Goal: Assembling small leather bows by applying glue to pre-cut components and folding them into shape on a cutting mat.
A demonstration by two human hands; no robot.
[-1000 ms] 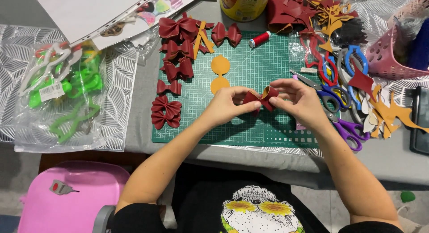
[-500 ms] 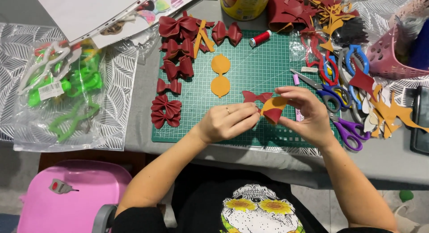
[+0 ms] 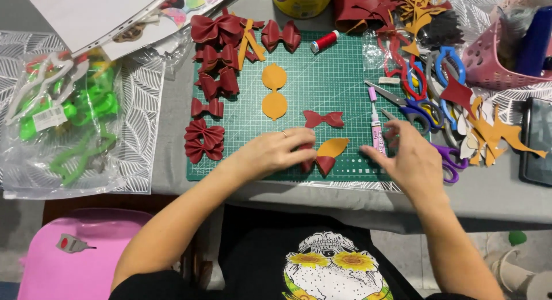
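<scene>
My left hand (image 3: pixel 275 153) presses down on a folded dark red and orange bow piece (image 3: pixel 326 154) near the front edge of the green cutting mat (image 3: pixel 339 76). My right hand (image 3: pixel 409 156) hovers with fingers apart beside a pink-capped glue tube (image 3: pixel 375 123), its fingertips close to the tube. A flat dark red bow shape (image 3: pixel 323 119) lies just beyond the held piece. Two joined orange ovals (image 3: pixel 274 91) rest in the middle of the mat.
Several finished dark red bows (image 3: pixel 210 81) line the mat's left side. A red thread spool (image 3: pixel 325 41), scissors (image 3: pixel 405 102), coloured cut-outs (image 3: pixel 489 130) and a pink basket (image 3: pixel 495 58) crowd the right. A bag of green plastic parts (image 3: pixel 69 122) lies left; a pink stool (image 3: pixel 75 254) stands below.
Both hands held the bow piece together a second ago. My right hand has let go and moved right toward the glue tube, while my left hand now pins the piece to the mat.
</scene>
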